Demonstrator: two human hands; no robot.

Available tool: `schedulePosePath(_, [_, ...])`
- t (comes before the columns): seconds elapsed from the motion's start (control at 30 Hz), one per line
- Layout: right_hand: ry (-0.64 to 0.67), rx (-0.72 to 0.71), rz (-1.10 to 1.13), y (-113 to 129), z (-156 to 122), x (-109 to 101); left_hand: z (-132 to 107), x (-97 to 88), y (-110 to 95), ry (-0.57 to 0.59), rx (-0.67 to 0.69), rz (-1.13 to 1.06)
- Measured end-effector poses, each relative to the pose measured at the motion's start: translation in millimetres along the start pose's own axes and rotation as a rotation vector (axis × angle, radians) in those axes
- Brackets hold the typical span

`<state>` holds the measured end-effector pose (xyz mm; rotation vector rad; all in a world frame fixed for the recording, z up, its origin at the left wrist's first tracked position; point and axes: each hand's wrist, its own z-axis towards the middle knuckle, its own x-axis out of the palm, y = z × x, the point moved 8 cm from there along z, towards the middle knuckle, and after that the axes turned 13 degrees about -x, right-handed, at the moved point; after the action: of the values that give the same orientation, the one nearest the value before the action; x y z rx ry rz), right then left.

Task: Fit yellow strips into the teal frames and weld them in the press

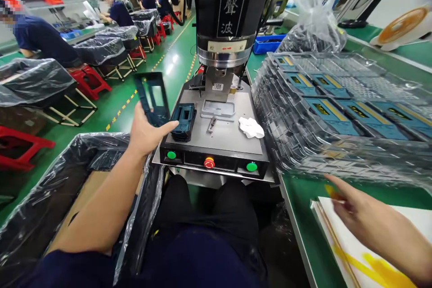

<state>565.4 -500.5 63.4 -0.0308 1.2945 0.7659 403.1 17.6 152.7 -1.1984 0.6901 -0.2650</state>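
Observation:
My left hand [146, 132] is closed on a dark rectangular plastic frame [151, 99], held upright beside the left edge of a welding machine's steel base [221, 137]. A dark blue plastic housing [183, 121] lies on that base just right of my thumb. The machine's black head [224, 13] hangs over a grey fixture [218, 110]. My right hand [351, 204] reaches forward over the green bench toward a stack of clear trays [337, 117] holding blue parts; its fingers are stretched out and hold nothing.
A white cloth [251, 127] lies on the base. Two green buttons [171, 155] and a red one [209, 162] sit on the front panel. A plastic-lined box [50, 189] stands at my left. White sheets [364, 234] lie at right. People sit at far left.

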Motion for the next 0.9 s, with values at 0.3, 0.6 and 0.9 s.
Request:
schedulePosePath(0.3, [0.137, 0.381, 1.261, 137.0, -13.2, 146.8, -135.6, 28.1, 133.2, 0.275, -0.868, -0.549])
schedulePosePath(0.6, [0.197, 0.479, 1.448, 179.6, -32.0, 203.9, -211.5, 61.8, 178.0, 0.419, -1.133, -0.731])
schedulePosePath(0.9, [0.271, 0.390, 1.376, 187.0, -50.0, 200.9, -219.4, 103.0, 166.6, 0.524, -1.301, -0.904])
